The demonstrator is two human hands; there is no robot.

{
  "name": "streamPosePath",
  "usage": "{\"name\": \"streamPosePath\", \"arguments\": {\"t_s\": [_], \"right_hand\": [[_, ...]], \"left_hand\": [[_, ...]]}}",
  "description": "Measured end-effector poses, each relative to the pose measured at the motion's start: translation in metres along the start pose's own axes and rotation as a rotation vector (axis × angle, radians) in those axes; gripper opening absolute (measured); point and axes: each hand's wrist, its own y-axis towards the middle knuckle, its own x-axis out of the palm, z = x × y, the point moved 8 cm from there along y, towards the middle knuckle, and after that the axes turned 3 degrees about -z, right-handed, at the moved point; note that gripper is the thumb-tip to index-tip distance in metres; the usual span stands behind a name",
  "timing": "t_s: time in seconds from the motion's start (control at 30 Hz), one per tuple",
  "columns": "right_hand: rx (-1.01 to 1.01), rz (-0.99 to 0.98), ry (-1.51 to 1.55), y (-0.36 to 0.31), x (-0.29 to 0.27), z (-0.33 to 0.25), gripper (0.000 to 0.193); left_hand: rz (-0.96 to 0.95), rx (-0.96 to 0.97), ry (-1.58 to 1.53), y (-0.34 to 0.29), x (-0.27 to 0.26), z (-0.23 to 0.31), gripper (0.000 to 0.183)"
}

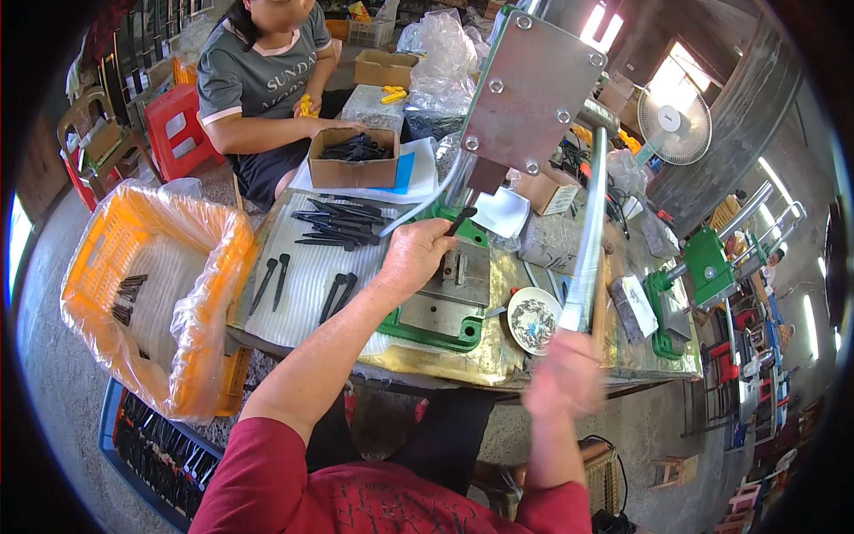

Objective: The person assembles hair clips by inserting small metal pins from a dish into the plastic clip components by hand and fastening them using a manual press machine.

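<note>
My left hand (416, 256) pinches a small black plastic piece (461, 219) beneath the ram of a green bench press (470, 331). A large metal plate (532, 93) covers the front of the press head. My right hand (564, 378), smeared by motion, is wrapped round the lower end of the long press lever (589, 240). Close to my right hand, a white bowl (519, 342) holds many small metal parts. Left of the press, black long-handled pieces (334, 222) lie in a pile and in pairs on white foam sheeting (307, 289).
A plastic-lined orange crate (209, 343) stands at the left, above a blue crate (108, 425) of black pieces. Across the table, a co-worker (267, 80) reaches to a cardboard box (334, 175) of black parts. A second green press (709, 267) and a fan (674, 123) stand right.
</note>
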Motion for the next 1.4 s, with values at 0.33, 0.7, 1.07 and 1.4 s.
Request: {"name": "streamPosePath", "arguments": {"t_s": [0.33, 0.7, 1.07, 1.4], "right_hand": [[0.069, 0.043, 0.426, 0.034, -0.014, -0.004, 0.012], [0.396, 0.000, 0.658, 0.088, -0.044, -0.015, 0.028], [0.381, 0.019, 0.688, 0.085, -0.043, -0.009, 0.043], [0.346, 0.070, 0.656, 0.083, -0.045, -0.011, 0.040]], "left_hand": [[-0.031, -0.015, 0.006, 0.000, 0.006, -0.002, 0.012], [0.007, -0.062, 0.004, 0.002, 0.001, -0.004, 0.012], [-0.033, -0.298, 0.298, -0.047, -0.113, -0.030, 0.018], [-0.209, -0.392, 0.627, -0.109, -0.108, -0.043, 0.025]]}}
